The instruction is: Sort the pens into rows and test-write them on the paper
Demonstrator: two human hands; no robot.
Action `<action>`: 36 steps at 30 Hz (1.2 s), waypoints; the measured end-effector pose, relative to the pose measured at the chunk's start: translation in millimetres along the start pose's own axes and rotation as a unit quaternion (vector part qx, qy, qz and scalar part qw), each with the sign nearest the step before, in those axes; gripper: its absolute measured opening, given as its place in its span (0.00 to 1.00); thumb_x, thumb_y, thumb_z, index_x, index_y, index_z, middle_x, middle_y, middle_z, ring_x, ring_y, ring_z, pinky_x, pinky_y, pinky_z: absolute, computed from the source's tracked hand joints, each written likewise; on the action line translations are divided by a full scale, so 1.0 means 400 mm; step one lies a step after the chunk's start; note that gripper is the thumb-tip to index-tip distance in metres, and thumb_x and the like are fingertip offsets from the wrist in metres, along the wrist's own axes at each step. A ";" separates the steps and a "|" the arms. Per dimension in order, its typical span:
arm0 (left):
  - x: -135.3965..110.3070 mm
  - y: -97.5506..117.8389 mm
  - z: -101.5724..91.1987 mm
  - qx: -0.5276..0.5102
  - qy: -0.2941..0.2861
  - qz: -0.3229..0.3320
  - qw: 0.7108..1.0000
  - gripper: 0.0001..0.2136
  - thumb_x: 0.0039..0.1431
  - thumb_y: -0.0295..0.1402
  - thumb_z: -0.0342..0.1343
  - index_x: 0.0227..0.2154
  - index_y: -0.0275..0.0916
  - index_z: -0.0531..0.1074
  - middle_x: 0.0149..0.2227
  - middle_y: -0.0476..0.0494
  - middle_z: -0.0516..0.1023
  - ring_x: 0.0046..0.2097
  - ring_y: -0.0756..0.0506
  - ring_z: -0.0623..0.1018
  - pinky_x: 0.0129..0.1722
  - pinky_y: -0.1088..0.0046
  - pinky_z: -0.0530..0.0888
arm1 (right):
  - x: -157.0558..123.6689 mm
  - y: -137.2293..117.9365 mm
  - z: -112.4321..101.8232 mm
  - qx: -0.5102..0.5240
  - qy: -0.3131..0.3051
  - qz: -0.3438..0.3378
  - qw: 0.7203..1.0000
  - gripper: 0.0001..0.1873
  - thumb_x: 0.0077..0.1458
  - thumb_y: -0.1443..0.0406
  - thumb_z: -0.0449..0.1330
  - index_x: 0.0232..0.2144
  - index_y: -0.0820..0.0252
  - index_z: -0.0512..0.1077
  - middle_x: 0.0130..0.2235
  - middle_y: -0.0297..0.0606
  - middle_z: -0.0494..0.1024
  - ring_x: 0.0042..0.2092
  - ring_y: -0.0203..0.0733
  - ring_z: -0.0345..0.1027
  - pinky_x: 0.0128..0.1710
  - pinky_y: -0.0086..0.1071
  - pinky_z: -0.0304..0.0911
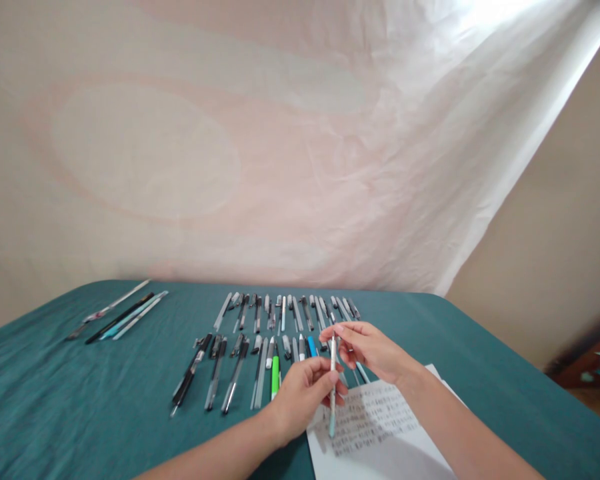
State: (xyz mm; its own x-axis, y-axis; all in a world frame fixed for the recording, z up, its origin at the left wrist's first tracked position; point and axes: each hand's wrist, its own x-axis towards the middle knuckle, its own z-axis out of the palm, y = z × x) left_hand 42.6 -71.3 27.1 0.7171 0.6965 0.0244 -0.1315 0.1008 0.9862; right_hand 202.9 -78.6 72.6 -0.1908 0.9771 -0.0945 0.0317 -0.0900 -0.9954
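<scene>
Nearest, handwritten paper (360,460) runs out of sight, its writing too blurred to read. Over it, the left hand (304,397) pinches a pale pen (333,360) around its middle; the right hand (373,351), fingers loosely curled, meets its far end, gripping or not I can't tell. Beyond, rows of pens (275,379) cross the desk (130,413), some partly hidden behind the hands.

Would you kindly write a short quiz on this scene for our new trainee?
1. What does the left-hand grip hold?
2. True or false: lines of writing show on the paper.
3. Fill in the colour: a bright ____ marker lies just left of that grip.

Key:
1. A slim, pale pen.
2. True.
3. Green.
</scene>
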 end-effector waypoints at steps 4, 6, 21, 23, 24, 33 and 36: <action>0.000 -0.003 0.001 0.004 -0.003 -0.001 1.000 0.12 0.53 0.38 0.50 0.35 0.33 0.66 0.27 0.44 0.74 0.27 0.50 0.73 0.27 0.75 0.66 | 0.009 0.010 0.008 -0.055 0.065 0.011 0.996 0.20 0.44 0.51 0.58 0.27 0.64 0.67 0.17 0.29 0.65 0.20 0.29 0.57 0.17 0.23 0.52; 0.000 -0.003 0.002 0.008 -0.004 -0.002 1.000 0.12 0.53 0.37 0.49 0.35 0.33 0.66 0.27 0.44 0.74 0.27 0.49 0.73 0.28 0.75 0.66 | 0.015 0.017 0.007 -0.077 0.093 0.002 0.993 0.19 0.41 0.52 0.61 0.23 0.63 0.65 0.16 0.27 0.64 0.18 0.28 0.55 0.17 0.23 0.51; -0.003 -0.009 -0.001 0.024 -0.004 0.000 1.000 0.15 0.56 0.39 0.45 0.38 0.32 0.66 0.29 0.43 0.74 0.28 0.50 0.72 0.28 0.75 0.66 | 0.012 0.004 -0.022 0.078 0.057 -0.043 0.994 0.15 0.48 0.58 0.58 0.34 0.63 0.72 0.28 0.35 0.70 0.20 0.25 0.55 0.18 0.22 0.50; -0.002 -0.014 -0.001 0.017 -0.002 -0.002 1.000 0.15 0.56 0.39 0.46 0.39 0.32 0.66 0.29 0.43 0.74 0.28 0.50 0.72 0.28 0.75 0.66 | 0.015 0.003 -0.037 0.090 0.093 -0.063 0.990 0.15 0.47 0.59 0.58 0.36 0.62 0.72 0.32 0.36 0.70 0.22 0.25 0.56 0.19 0.22 0.52; -0.002 -0.015 -0.001 0.013 -0.001 -0.004 1.000 0.15 0.55 0.39 0.46 0.39 0.32 0.66 0.29 0.43 0.74 0.28 0.50 0.72 0.28 0.75 0.66 | 0.016 0.002 -0.048 0.079 0.102 -0.066 0.989 0.15 0.47 0.59 0.58 0.36 0.62 0.72 0.31 0.35 0.69 0.22 0.25 0.56 0.19 0.22 0.52; 0.002 -0.015 0.002 0.001 0.010 -0.022 1.000 0.15 0.53 0.40 0.48 0.39 0.33 0.67 0.28 0.43 0.74 0.27 0.50 0.73 0.27 0.75 0.66 | 0.025 0.070 -0.203 -0.379 0.212 0.038 0.900 0.09 0.46 0.67 0.56 0.33 0.63 0.67 0.24 0.34 0.72 0.23 0.32 0.65 0.20 0.23 0.58; 0.003 -0.014 0.003 -0.001 0.013 -0.027 1.000 0.16 0.53 0.40 0.49 0.38 0.32 0.67 0.28 0.44 0.74 0.27 0.50 0.72 0.27 0.75 0.66 | 0.031 0.115 -0.237 -0.412 0.195 0.130 0.881 0.06 0.43 0.71 0.57 0.29 0.64 0.67 0.20 0.34 0.72 0.20 0.33 0.66 0.18 0.23 0.58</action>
State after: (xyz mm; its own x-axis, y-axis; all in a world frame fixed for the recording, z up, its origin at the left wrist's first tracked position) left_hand 45.2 -72.0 22.0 0.7046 0.7088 -0.0339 -0.0944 0.1410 0.9855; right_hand 294.8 -52.3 26.9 0.2738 0.9507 -0.1458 0.7565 -0.3065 -0.5777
